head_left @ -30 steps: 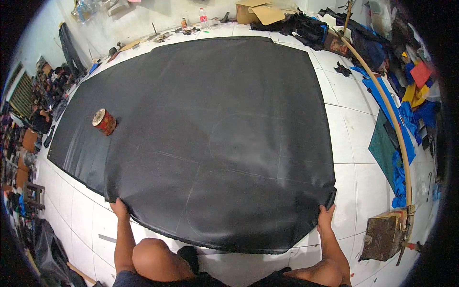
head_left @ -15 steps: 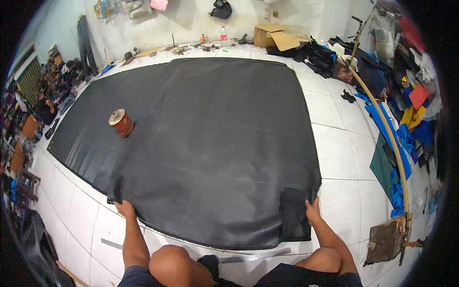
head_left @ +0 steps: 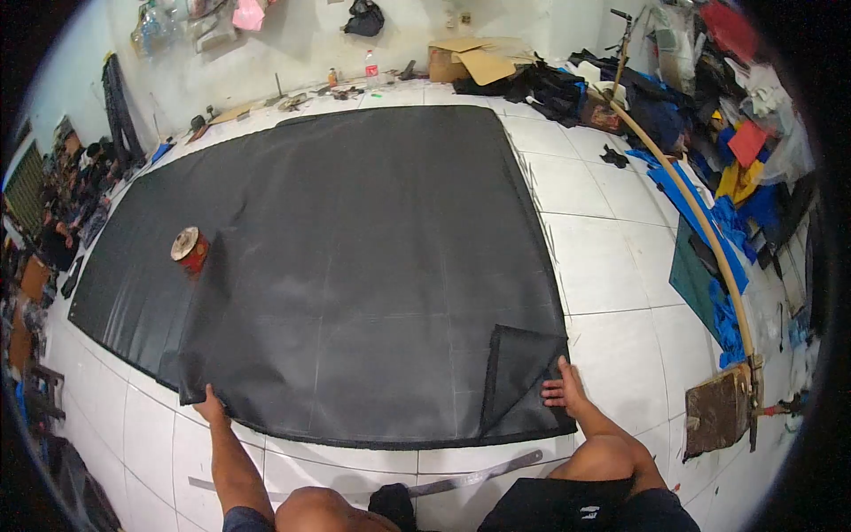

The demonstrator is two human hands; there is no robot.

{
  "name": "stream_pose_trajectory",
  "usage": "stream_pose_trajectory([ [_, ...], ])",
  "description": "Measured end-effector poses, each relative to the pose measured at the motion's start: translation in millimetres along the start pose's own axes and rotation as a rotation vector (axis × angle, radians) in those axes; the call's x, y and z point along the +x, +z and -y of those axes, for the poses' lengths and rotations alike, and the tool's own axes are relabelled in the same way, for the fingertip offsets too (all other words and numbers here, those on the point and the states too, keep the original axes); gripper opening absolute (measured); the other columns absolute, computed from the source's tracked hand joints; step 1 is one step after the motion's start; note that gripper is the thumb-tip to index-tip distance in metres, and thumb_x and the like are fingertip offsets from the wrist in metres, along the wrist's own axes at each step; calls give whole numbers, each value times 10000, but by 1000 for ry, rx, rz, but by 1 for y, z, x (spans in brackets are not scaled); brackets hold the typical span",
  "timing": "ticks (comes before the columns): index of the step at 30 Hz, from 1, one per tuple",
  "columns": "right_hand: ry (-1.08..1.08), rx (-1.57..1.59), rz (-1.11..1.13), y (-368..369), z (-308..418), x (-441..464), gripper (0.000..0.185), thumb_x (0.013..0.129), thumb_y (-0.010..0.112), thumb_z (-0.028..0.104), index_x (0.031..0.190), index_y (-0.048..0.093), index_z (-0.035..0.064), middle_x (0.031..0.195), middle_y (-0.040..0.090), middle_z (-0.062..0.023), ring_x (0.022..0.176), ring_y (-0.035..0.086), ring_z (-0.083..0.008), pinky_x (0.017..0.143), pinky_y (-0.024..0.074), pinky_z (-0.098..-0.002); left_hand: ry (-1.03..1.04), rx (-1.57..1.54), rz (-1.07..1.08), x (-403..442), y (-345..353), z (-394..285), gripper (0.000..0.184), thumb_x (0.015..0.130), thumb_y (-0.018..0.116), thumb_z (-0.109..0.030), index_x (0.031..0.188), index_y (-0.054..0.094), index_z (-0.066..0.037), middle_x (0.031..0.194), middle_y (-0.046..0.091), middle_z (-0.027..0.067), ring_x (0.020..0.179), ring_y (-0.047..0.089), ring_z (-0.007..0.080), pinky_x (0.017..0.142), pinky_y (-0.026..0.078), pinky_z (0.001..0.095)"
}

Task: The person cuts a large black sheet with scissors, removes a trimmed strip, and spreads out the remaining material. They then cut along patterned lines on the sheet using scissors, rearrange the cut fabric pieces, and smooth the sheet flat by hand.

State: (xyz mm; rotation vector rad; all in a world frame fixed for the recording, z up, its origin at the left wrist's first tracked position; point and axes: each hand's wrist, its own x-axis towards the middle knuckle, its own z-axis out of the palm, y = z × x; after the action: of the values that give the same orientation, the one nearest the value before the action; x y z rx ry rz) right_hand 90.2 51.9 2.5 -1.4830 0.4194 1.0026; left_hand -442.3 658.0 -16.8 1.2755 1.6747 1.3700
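A large black sheet [head_left: 390, 239] is spread over the floor on top of another dark sheet [head_left: 133, 257] that shows at the left. My left hand [head_left: 210, 405] is closed on the near left corner of the upper sheet, its thumb on top. At the near right corner my right hand [head_left: 565, 390] lies open with fingers spread, touching the sheet beside a smaller black piece or flap [head_left: 523, 377]. Whether that flap is separate, I cannot tell. A red can with a pale top [head_left: 189, 251] stands at the left, partly hidden by a raised fold.
A long metal ruler [head_left: 479, 474] lies on white tiles [head_left: 612, 337] close to my legs. On the right are a bent wooden pole [head_left: 700, 208], blue plastic [head_left: 727, 328] and heaped cloth. Cardboard [head_left: 483, 66] and a bottle [head_left: 371, 69] stand by the far wall.
My right hand has let go of the sheet's right edge and opened. The near right flap looks larger and creased. The sheet's left side now rises against the can; my left hand keeps its hold.
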Motion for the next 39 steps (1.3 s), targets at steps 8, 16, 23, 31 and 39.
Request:
stream_pose_trajectory([
  [8,-253,-743,-149,46,60,-3,839,837,429,722,1482,126,280,831,572,-135,588,575,-194,496,528,-343,-348,-162,154,-111,0,10,599,788,616,-91,1292,334,69,1286,476,210,1150,492,329,1002,376,388],
  [16,-211,-1049,-48,26,36,28,567,854,607,539,810,593,-26,704,604,-131,540,599,-204,495,549,-325,-201,79,211,-99,10,8,647,743,618,-11,1315,335,94,1315,469,259,1205,479,365,1039,344,357],
  [23,-268,-886,45,20,-7,12,402,795,754,344,833,558,-5,719,613,-101,583,603,-157,480,528,-301,-156,378,64,-65,24,24,604,753,620,-42,1280,370,114,1264,502,292,1177,503,398,1018,377,382],
  [31,-294,-661,255,-39,-56,84,313,860,655,150,1139,596,20,950,649,-149,737,645,-229,560,561,-313,-171,232,92,-66,26,23,642,779,694,-143,1272,364,101,1273,497,266,1150,521,378,982,414,389],
  [39,4,-249,211,8,-15,24,915,802,423,748,1403,326,66,1121,593,-209,1010,599,-334,742,551,-454,-319,-126,351,-76,13,32,632,817,649,-103,1314,326,116,1297,479,216,1136,512,324,973,408,380],
])
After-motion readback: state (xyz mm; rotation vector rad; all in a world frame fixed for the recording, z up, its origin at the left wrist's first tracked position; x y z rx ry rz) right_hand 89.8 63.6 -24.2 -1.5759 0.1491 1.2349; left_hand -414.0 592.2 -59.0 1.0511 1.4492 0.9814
